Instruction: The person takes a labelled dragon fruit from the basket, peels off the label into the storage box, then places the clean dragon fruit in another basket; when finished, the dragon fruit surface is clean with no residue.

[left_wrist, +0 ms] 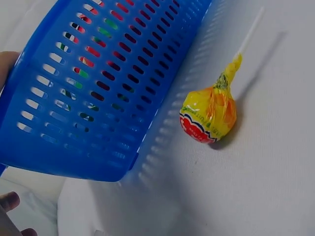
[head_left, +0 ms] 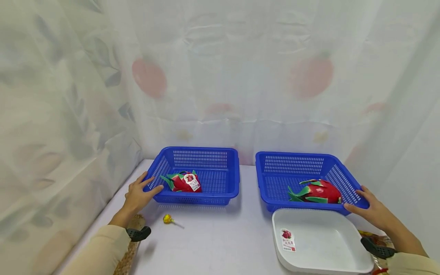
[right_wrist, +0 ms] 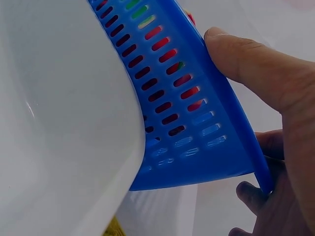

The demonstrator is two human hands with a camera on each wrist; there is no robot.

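My left hand [head_left: 139, 194] grips the front left corner of the left blue basket [head_left: 214, 197], its thumb over the front rim. A red dragon fruit [head_left: 178, 184] with green tips and a white label lies in that basket. My right hand [head_left: 372, 210] holds the front right corner of the right blue basket [head_left: 292, 155], thumb on the rim [right_wrist: 229, 88] and fingers around the side. Another dragon fruit [head_left: 323, 191] lies inside it. Through the slots of each basket, red and green patches show in the wrist views.
A yellow-wrapped lollipop [head_left: 167, 219] lies on the white table [head_left: 213, 240] before the left basket. Close in front of the right basket is a white tray [head_left: 319, 244] with a dragon fruit label. A woven item [head_left: 128, 254] and a shiny package [head_left: 381, 244] are partly hidden by my arms.
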